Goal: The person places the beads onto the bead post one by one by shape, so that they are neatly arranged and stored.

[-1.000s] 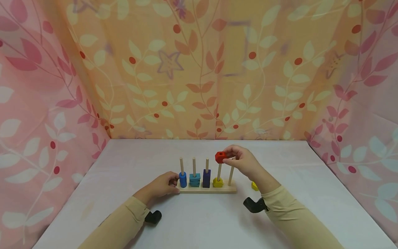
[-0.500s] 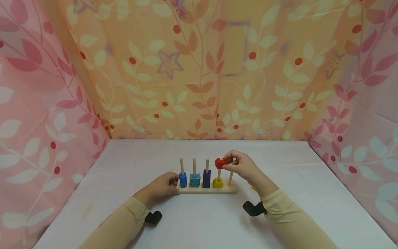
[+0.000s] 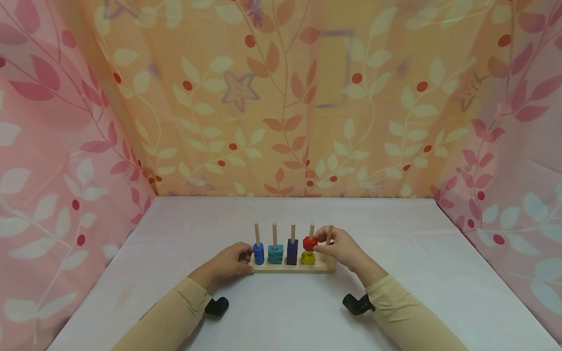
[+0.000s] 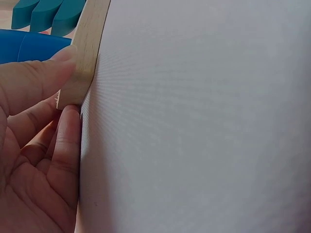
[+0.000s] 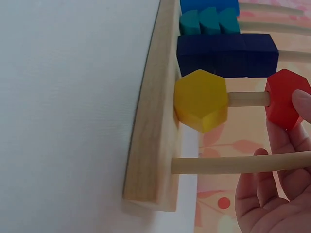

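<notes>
A wooden peg board [image 3: 285, 268] with several upright pegs stands on the table. My left hand [image 3: 230, 260] grips its left end, thumb [image 4: 63, 56] on top and fingers beneath the edge in the left wrist view. My right hand [image 3: 344, 247] pinches a red faceted bead [image 3: 310, 243], threaded partway down the fourth peg. Below it on that peg sits a yellow faceted bead [image 5: 201, 99], with bare peg between them. From the left, the other pegs bear blue round beads [image 3: 258, 254], teal beads [image 3: 275, 254] and dark blue square beads [image 3: 291, 252]. The rightmost peg [image 5: 214, 165] is bare.
The board rests on a white-covered table [image 3: 281, 317]. A floral cloth [image 3: 281, 97] hangs behind and at both sides. Black wrist-worn devices [image 3: 357, 304] jut from both sleeves over the table.
My right hand has brought the red bead from the top of the fourth peg down along it, toward the yellow bead. The left hand has stayed on the board's end.
</notes>
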A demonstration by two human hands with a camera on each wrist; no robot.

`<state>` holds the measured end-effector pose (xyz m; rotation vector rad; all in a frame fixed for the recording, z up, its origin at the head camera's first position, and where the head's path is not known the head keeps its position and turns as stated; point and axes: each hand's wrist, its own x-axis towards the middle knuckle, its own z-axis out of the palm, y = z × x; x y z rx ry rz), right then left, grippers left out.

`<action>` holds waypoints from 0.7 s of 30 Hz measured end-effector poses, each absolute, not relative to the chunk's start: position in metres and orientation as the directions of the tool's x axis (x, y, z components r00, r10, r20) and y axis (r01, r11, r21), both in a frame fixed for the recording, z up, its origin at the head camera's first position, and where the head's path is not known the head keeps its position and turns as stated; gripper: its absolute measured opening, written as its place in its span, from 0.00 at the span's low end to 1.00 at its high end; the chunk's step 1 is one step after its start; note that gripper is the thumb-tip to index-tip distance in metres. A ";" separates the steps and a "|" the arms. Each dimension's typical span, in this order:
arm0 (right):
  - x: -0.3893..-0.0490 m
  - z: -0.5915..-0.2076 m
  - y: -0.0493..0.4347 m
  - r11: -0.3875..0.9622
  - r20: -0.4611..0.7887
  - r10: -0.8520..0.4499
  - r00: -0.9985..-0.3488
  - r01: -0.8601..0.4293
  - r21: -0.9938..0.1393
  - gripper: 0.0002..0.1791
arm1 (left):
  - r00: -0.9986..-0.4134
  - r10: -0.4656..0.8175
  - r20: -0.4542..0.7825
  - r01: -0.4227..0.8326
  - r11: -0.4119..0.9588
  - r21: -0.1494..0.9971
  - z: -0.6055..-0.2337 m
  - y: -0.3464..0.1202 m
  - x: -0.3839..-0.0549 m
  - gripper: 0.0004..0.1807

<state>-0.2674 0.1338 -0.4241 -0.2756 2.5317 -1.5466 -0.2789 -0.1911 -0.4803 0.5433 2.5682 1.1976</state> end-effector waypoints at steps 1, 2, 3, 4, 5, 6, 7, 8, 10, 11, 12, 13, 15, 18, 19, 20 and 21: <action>-0.267 -0.426 0.134 0.449 -0.043 -0.236 -0.971 -0.070 -0.891 0.11 | -0.897 0.435 -0.074 0.222 0.590 0.776 -0.481 -0.191 -0.279 0.24; -0.267 -0.427 0.133 0.452 -0.045 -0.232 -0.972 -0.067 -0.890 0.11 | -0.897 0.436 -0.075 0.221 0.589 0.777 -0.480 -0.192 -0.279 0.24; -0.267 -0.428 0.133 0.459 -0.044 -0.227 -0.973 -0.067 -0.886 0.11 | -0.896 0.436 -0.077 0.219 0.588 0.779 -0.480 -0.192 -0.279 0.24; -0.267 -0.428 0.133 0.466 -0.045 -0.223 -0.974 -0.066 -0.883 0.11 | -0.896 0.437 -0.076 0.220 0.587 0.779 -0.480 -0.192 -0.278 0.24; -0.267 -0.429 0.132 0.472 -0.045 -0.219 -0.975 -0.065 -0.879 0.11 | -0.896 0.437 -0.076 0.222 0.589 0.777 -0.481 -0.192 -0.278 0.24; -0.267 -0.430 0.132 0.482 -0.045 -0.216 -0.975 -0.066 -0.874 0.11 | -0.896 0.438 -0.076 0.224 0.591 0.775 -0.481 -0.192 -0.278 0.24; -0.267 -0.432 0.132 0.490 -0.049 -0.212 -0.976 -0.063 -0.869 0.11 | -0.896 0.438 -0.076 0.223 0.592 0.775 -0.481 -0.192 -0.278 0.24; -0.267 -0.433 0.131 0.497 -0.052 -0.208 -0.977 -0.060 -0.866 0.11 | -0.896 0.438 -0.077 0.222 0.592 0.775 -0.481 -0.192 -0.278 0.24; -0.267 -0.436 0.131 0.507 -0.060 -0.201 -0.978 -0.052 -0.860 0.11 | -0.895 0.438 -0.079 0.223 0.594 0.773 -0.481 -0.192 -0.278 0.24; -0.268 -0.438 0.131 0.514 -0.062 -0.200 -0.978 -0.050 -0.857 0.11 | -0.895 0.438 -0.081 0.223 0.598 0.770 -0.482 -0.192 -0.279 0.24; -0.268 -0.440 0.131 0.518 -0.064 -0.199 -0.978 -0.050 -0.854 0.11 | -0.896 0.437 -0.083 0.221 0.599 0.769 -0.482 -0.192 -0.279 0.24; -0.268 -0.441 0.131 0.519 -0.065 -0.199 -0.978 -0.048 -0.853 0.11 | -0.897 0.435 -0.082 0.220 0.598 0.771 -0.481 -0.192 -0.279 0.24; -0.267 -0.442 0.131 0.532 -0.061 -0.204 -0.977 -0.058 -0.845 0.11 | -0.897 0.435 -0.081 0.219 0.596 0.773 -0.481 -0.192 -0.279 0.24; -0.267 -0.442 0.133 0.530 -0.052 -0.222 -0.974 -0.076 -0.845 0.10 | -0.899 0.430 -0.079 0.216 0.594 0.775 -0.481 -0.192 -0.278 0.23; -0.266 -0.442 0.135 0.523 -0.049 -0.227 -0.973 -0.080 -0.849 0.11 | -0.900 0.429 -0.079 0.216 0.594 0.775 -0.481 -0.192 -0.278 0.23; -0.265 -0.440 0.137 0.517 -0.044 -0.235 -0.971 -0.087 -0.852 0.11 | -0.900 0.429 -0.079 0.216 0.596 0.774 -0.480 -0.192 -0.278 0.23; -0.265 -0.439 0.140 0.508 -0.033 -0.247 -0.968 -0.100 -0.856 0.11 | -0.900 0.429 -0.080 0.216 0.597 0.773 -0.480 -0.192 -0.278 0.23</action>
